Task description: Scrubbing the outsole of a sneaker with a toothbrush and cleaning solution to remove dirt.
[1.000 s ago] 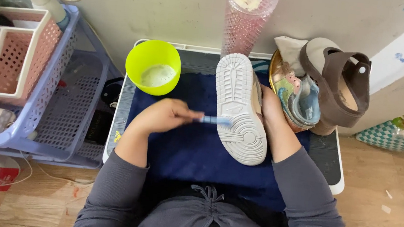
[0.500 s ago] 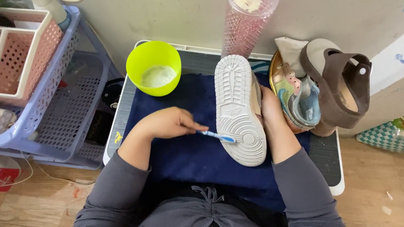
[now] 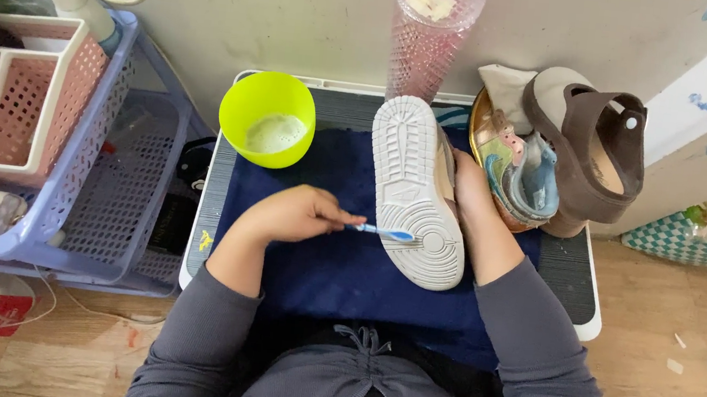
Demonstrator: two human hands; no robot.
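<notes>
A white-soled sneaker [image 3: 414, 187] stands on its side on a dark blue cloth [image 3: 329, 266], sole turned toward me. My left hand [image 3: 295, 214] grips a blue toothbrush [image 3: 381, 231]; its head rests on the sole near the heel. My right hand [image 3: 470, 185] holds the sneaker's upper from behind, mostly hidden by the shoe. A lime green bowl [image 3: 266, 118] with whitish foamy liquid sits at the cloth's far left corner.
The cloth lies on a grey tray [image 3: 569, 274]. A brown shoe [image 3: 591, 149] and small colourful shoes [image 3: 518, 172] stand at the right. A pink textured tumbler [image 3: 430, 31] is behind. A blue basket rack [image 3: 68, 168] with a pink organiser stands left.
My left hand has shifted the toothbrush down the sole toward the heel end. The sneaker and my right hand stay where they were.
</notes>
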